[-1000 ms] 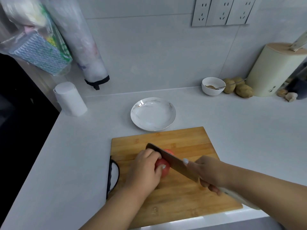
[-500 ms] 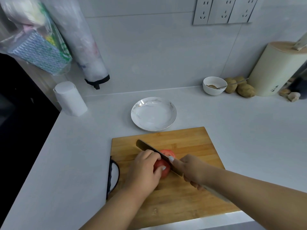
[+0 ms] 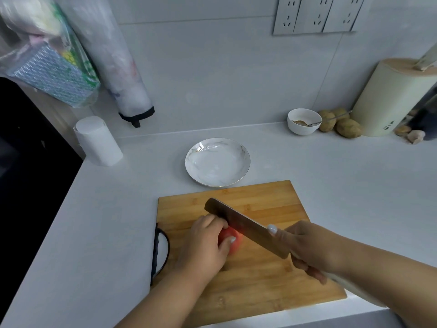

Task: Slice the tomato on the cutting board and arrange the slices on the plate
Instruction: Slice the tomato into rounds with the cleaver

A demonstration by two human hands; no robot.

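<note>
A red tomato [image 3: 233,242] lies on the wooden cutting board [image 3: 260,280] near its middle left. My left hand [image 3: 204,245] covers most of the tomato and holds it down with curled fingers. My right hand [image 3: 307,247] grips the handle of a broad knife [image 3: 246,227], index finger along the blade. The blade runs diagonally across the tomato's right side, right against my left fingertips. Behind the board stands a white marbled plate [image 3: 201,169] with nothing on it.
A paper roll [image 3: 98,140] stands at the back left by the counter's dark left edge. A small white bowl with a spoon [image 3: 302,121], potatoes [image 3: 347,127] and a cream knife block [image 3: 392,98] line the back right. Plastic bags [image 3: 71,55] hang on the wall.
The knife pushed forward to the upper left through the tomato half a second ago, then drew back toward me. My left hand has kept its hold on the tomato.
</note>
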